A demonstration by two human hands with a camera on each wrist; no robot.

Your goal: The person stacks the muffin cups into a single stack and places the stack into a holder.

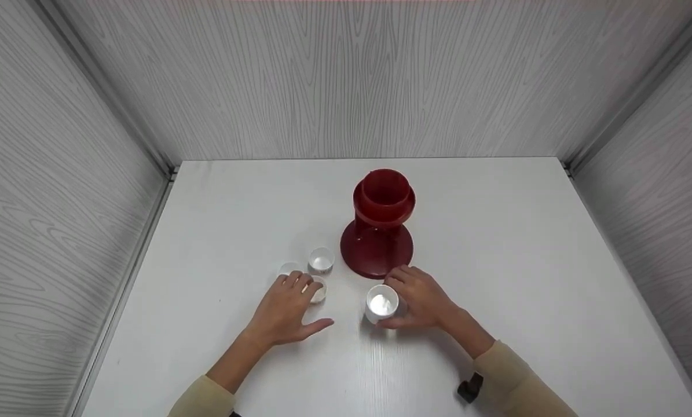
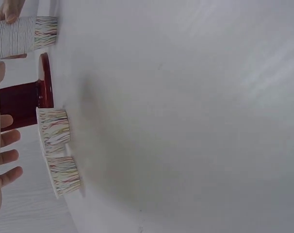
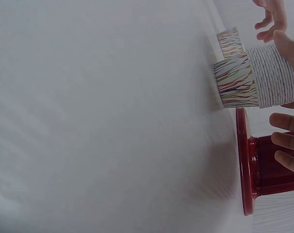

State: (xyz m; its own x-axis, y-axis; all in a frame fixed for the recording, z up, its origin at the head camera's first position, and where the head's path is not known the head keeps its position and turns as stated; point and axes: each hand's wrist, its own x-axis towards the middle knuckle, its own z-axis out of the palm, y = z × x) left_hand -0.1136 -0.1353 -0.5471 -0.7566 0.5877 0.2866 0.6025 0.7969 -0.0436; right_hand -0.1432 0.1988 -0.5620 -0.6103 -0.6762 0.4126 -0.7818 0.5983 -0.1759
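A tall stack of paper cups (image 1: pixel 381 304) with squiggly coloured lines stands upright, mouths up, at the middle of the table. My right hand (image 1: pixel 425 298) holds it from the right, thumb on the near side and fingers on the far side. In the right wrist view the stack (image 3: pixel 270 77) rests on the tabletop. To the left stand three single paper cups, a back one (image 1: pixel 321 260), a left one (image 1: pixel 290 267) and a near one (image 1: pixel 319 292). Over the latter two reaches my left hand (image 1: pixel 282 313), thumb spread wide, fingertips partly hiding them.
Behind the stack stands a dark red holder (image 1: pixel 376 255) with a round base and a wide, cup-like ring on top. White table (image 1: pixel 525 260) spreads on both sides, with grey wood-grain panels (image 1: pixel 346 81) at the back and sides.
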